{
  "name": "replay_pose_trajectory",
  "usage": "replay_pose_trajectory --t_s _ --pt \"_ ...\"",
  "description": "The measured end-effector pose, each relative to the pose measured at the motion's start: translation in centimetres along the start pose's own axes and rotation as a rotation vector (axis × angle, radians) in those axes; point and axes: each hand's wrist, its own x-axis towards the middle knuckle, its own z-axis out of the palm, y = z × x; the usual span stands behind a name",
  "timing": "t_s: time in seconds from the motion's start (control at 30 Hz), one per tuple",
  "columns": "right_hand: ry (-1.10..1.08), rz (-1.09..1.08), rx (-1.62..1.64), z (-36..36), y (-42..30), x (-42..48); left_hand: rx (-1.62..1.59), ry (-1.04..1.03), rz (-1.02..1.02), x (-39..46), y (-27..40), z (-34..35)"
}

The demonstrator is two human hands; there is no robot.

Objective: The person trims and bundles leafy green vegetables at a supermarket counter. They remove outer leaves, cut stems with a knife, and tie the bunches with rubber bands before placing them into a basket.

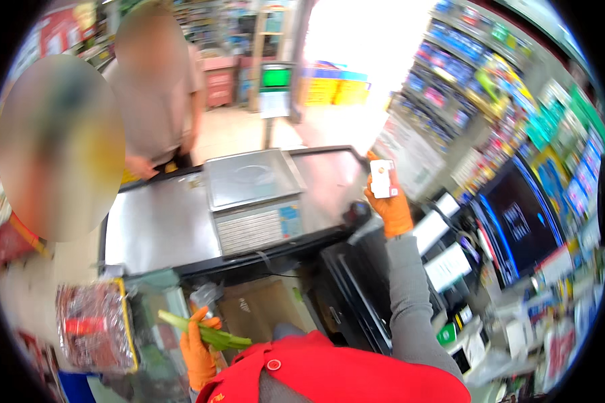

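Note:
My right hand (394, 211), in an orange glove, is stretched out past the right end of the counter and holds a small white and red card or packet (381, 179). Low in the view, close to my body, my left hand (197, 347), also gloved in orange, grips a long green vegetable stalk (209, 336). Between the hands and farther forward, a weighing scale (254, 179) with a metal plate sits on the steel-topped counter (156, 226). The blur makes the card's print unreadable.
Across the counter stands a person (154, 106); a blurred area hides what is beside them. A monitor (522, 219) and stocked shelves (443, 70) are on the right. A plastic-wrapped package (96, 327) lies at lower left. Yellow crates (335, 85) stand near the bright doorway.

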Motion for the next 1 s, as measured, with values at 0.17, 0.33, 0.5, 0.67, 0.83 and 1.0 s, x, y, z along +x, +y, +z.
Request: replay_pose_trajectory --t_s 0.17,0.33,0.5,0.67,0.83,1.0 --pt "-0.233 0.249 0.075 3.8 12.0 10.7 -0.120 0.210 0.045 -0.2 1.4 -0.8" --pt "-0.350 0.437 0.214 7.4 23.9 22.1 -0.109 0.450 0.160 1.0 2.6 -0.4" --pt "-0.422 0.469 0.039 8.2 32.3 30.5 -0.181 0.633 0.202 2.4 2.5 1.8" --pt "-0.219 0.535 0.030 10.3 37.1 34.0 -0.236 0.735 0.208 3.1 1.2 3.6" --pt "-0.284 0.479 0.097 8.4 41.9 36.6 -0.221 0.787 0.199 3.6 1.2 4.7" --pt "-0.426 0.382 -0.336 9.0 43.1 36.5 -0.160 0.824 0.153 3.6 0.4 5.0"
